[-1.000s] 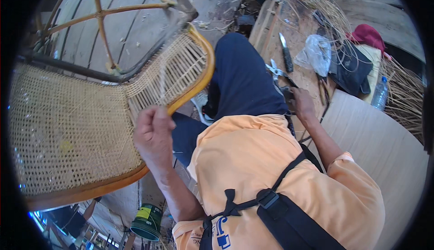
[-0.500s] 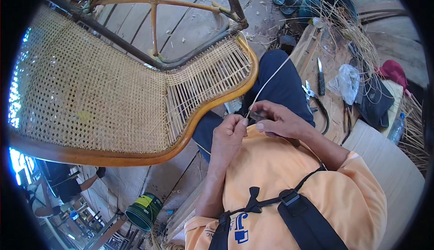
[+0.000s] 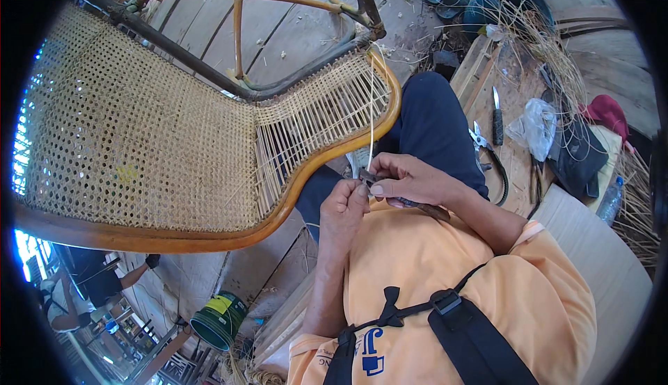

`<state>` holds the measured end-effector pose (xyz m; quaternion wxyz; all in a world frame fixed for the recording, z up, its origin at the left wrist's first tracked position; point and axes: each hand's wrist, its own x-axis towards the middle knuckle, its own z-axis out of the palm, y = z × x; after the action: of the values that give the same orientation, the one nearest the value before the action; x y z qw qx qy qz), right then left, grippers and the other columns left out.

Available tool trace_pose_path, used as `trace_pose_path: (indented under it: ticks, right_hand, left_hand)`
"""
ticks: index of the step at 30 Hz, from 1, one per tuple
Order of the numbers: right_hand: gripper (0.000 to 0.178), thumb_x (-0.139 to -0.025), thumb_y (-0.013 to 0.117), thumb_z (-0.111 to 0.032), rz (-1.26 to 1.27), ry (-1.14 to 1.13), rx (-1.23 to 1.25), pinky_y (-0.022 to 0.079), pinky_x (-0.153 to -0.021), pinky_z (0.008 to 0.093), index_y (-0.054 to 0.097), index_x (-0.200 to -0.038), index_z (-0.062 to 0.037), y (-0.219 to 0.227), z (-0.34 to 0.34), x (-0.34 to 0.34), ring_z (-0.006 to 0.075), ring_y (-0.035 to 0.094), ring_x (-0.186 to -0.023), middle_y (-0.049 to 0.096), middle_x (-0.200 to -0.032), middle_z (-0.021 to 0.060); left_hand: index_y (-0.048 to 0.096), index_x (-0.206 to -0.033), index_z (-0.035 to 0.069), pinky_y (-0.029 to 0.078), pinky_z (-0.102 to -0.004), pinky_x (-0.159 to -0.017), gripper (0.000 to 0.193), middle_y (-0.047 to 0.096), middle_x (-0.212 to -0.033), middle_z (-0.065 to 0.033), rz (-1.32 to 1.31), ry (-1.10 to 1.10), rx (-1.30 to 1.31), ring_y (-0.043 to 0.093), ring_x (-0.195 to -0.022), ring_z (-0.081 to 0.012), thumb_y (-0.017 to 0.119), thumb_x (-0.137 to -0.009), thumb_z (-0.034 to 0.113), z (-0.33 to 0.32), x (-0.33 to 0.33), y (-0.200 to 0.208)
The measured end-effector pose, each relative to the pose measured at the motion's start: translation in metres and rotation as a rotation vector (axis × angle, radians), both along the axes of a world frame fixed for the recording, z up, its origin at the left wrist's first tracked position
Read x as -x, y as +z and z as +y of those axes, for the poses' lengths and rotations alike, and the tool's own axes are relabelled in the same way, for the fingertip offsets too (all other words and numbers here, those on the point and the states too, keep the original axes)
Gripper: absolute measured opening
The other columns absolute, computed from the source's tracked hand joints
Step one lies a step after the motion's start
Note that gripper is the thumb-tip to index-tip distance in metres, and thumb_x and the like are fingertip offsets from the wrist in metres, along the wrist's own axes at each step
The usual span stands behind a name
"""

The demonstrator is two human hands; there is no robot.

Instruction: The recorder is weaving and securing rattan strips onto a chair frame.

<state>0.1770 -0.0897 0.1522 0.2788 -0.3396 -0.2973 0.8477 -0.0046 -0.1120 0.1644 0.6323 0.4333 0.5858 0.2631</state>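
My left hand (image 3: 342, 207) is closed, thumb against fingers, pinching the end of a pale cane strand (image 3: 371, 131). The strand runs up to the curved frame end of a woven cane chair (image 3: 149, 141). My right hand (image 3: 421, 180) meets the left at the fingertips and is closed on a small dark knife-like tool (image 3: 410, 203); its handle passes under the palm. Fingers partly cover where tool and strand meet. On the chair, fine mesh fills the large panel, while looser open strands (image 3: 323, 110) span the narrower part beside my knees.
On the wooden board at right lie a knife (image 3: 497, 117), pliers (image 3: 479, 138), a clear plastic bag (image 3: 537, 126) and a dark pouch (image 3: 577, 159). Loose cane strands (image 3: 550, 51) spill from a dark tub. A green bucket (image 3: 219, 320) stands lower left; another person's arm (image 3: 136, 274) shows beyond.
Both hands have shifted slightly left and down. The strand swung from a rightward slant to nearly upright. The dark tool now shows at the right fingertips.
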Motion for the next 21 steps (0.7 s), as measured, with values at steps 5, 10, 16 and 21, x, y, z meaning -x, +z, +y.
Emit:
trace_pose_path:
  ticks: [5, 10, 16, 21]
  right_hand:
    - [0.021, -0.087, 0.059, -0.013, 0.015, -0.173, -0.025, 0.036, -0.049, 0.0185, 0.047, -0.102, -0.0026, -0.002, 0.002, -0.005, 0.0040, 0.044, -0.056, 0.050, -0.074, -0.0010]
    - [0.024, -0.087, 0.061, -0.014, -0.019, -0.028, -0.082, 0.034, -0.046, 0.0196, 0.049, -0.101, 0.0003, 0.000, -0.006, 0.013, 0.0035, 0.043, -0.053, 0.051, -0.071, -0.0001]
    - [0.022, -0.087, 0.061, -0.012, 0.071, -0.113, 0.028, 0.037, -0.049, 0.0191, 0.050, -0.103, -0.0016, -0.003, -0.006, -0.006, 0.0043, 0.045, -0.053, 0.051, -0.072, 0.0002]
    - [0.019, -0.087, 0.060, -0.011, -0.050, -0.228, 0.084, 0.036, -0.045, 0.0205, 0.051, -0.101, -0.0016, -0.001, -0.004, -0.018, 0.0067, 0.045, -0.049, 0.050, -0.067, 0.0020]
  left_hand:
    - [0.057, -0.091, 0.003, 0.037, -0.0168, -0.056, 0.015, 0.052, -0.067, 0.0025, 0.018, 0.000, 0.072, 0.044, -0.059, -0.0023, 0.053, -0.093, 0.017, -0.006, 0.009, -0.002]
    - [0.057, -0.091, 0.002, 0.037, -0.0174, -0.056, 0.015, 0.053, -0.070, 0.0043, -0.033, 0.101, -0.003, 0.043, -0.063, -0.0010, 0.054, -0.093, 0.016, -0.010, 0.005, -0.010]
    - [0.060, -0.089, 0.001, 0.039, -0.0187, -0.060, 0.014, 0.053, -0.073, 0.0027, 0.130, -0.030, 0.044, 0.046, -0.066, -0.0029, 0.055, -0.090, 0.014, -0.016, 0.017, 0.008]
    - [0.060, -0.090, 0.000, 0.039, -0.0185, -0.060, 0.016, 0.053, -0.072, 0.0034, 0.152, -0.087, 0.158, 0.046, -0.066, -0.0028, 0.056, -0.090, 0.015, -0.040, 0.053, 0.025]
